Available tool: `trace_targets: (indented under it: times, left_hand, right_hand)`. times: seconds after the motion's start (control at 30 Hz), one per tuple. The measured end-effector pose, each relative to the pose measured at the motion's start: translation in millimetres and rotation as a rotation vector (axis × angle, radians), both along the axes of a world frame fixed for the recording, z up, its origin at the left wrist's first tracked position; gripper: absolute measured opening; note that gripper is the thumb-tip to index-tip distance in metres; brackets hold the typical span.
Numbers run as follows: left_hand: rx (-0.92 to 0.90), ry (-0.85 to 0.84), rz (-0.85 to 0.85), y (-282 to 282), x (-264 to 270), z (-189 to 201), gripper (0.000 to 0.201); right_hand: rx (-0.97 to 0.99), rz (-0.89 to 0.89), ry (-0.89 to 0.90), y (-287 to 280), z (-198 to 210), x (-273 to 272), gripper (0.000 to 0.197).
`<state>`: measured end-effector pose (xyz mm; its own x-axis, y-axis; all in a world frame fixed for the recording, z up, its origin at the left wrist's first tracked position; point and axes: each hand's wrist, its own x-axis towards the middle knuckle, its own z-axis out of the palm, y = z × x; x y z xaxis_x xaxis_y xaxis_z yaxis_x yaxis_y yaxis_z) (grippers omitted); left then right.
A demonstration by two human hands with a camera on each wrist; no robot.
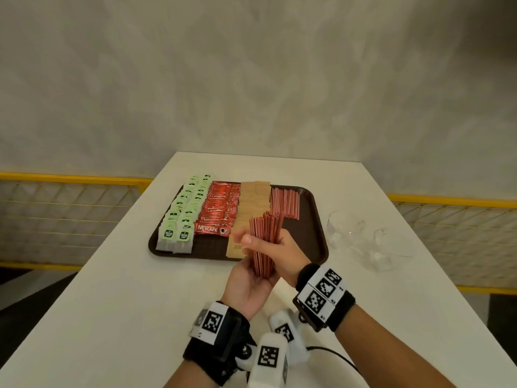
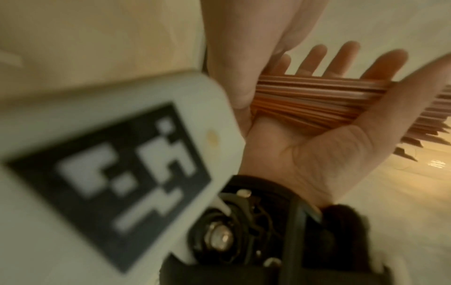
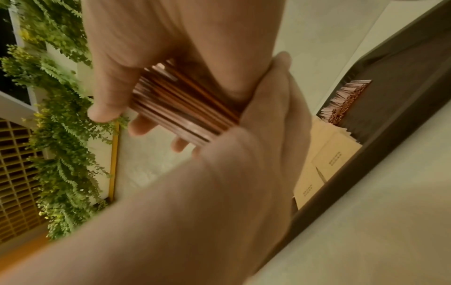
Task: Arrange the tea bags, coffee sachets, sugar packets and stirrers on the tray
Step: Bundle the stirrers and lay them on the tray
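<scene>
A bundle of red stirrers stands nearly upright between both hands, just above the near edge of the brown tray. My left hand cups it from below, palm up, thumb pressed on its front. My right hand grips it from the right. The left wrist view shows the stirrers lying across the left palm. On the tray lie rows of green tea bags, red coffee sachets, brown sugar packets and a far-right row of stirrers.
Clear cups stand on the white table right of the tray. The tray's near right part is bare. The right wrist view shows the tray rim, brown packets and green plants beyond the table.
</scene>
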<state>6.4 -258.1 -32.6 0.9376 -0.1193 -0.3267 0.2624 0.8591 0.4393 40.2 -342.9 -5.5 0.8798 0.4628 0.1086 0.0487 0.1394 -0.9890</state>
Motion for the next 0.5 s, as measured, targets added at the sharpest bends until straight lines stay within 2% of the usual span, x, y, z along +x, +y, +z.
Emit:
trace_targets:
  times: [0.03, 0.17, 0.33, 0.43, 0.5]
  left_hand:
    - [0.006, -0.008, -0.004, 6.6, 1.6, 2.6, 0.036]
    - [0.04, 0.014, -0.034, 34.2, 7.7, 5.4, 0.035]
    - [0.033, 0.01, -0.022, 55.0, 11.6, 7.7, 0.037]
    - [0.106, -0.014, -0.075, 61.6, 17.6, 9.1, 0.034]
    - [0.185, -0.023, -0.114, 68.8, 20.5, 12.6, 0.033]
  right_hand:
    - [-0.004, 0.003, 0.019, 7.5, 2.6, 0.4, 0.008]
    - [0.024, -0.044, 0.062, 39.2, 1.8, 3.6, 0.029]
    - [-0.004, -0.109, 0.036, 64.0, -3.2, 5.7, 0.027]
    - [-0.034, -0.149, 0.044, 75.2, -1.0, 10.1, 0.037]
    - [-0.031, -0.207, 0.053, 79.3, 0.4, 13.8, 0.037]
